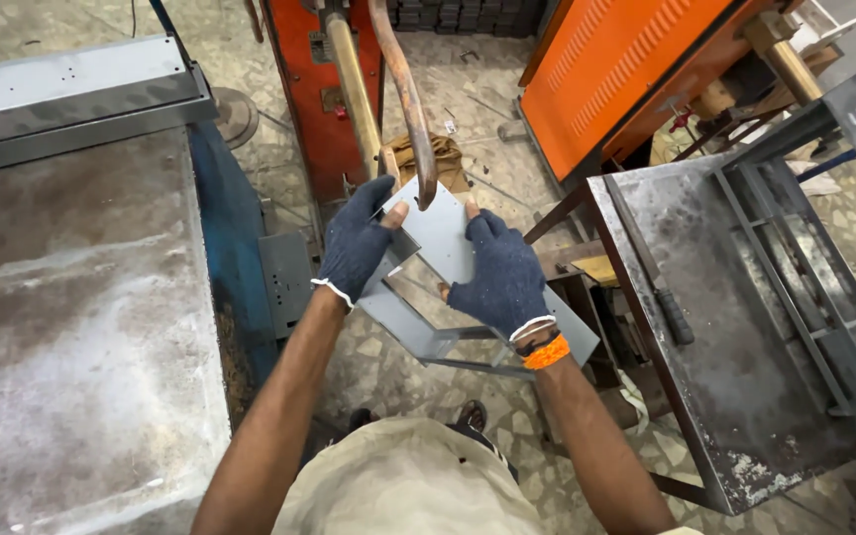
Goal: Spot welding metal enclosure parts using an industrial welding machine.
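Both my hands wear dark blue knit gloves and hold a grey sheet-metal bracket with an open frame below it. My left hand grips its left edge, thumb on top. My right hand grips its right side; an orange band sits at that wrist. The bracket's flat top lies under the curved copper arm of an orange-red spot welder, with the arm's tip touching or just above the plate.
A worn metal table with a blue side fills the left. At right stands a steel table with a dark-handled tool and grey metal frames. An orange machine housing is at the back right. Terrazzo floor below.
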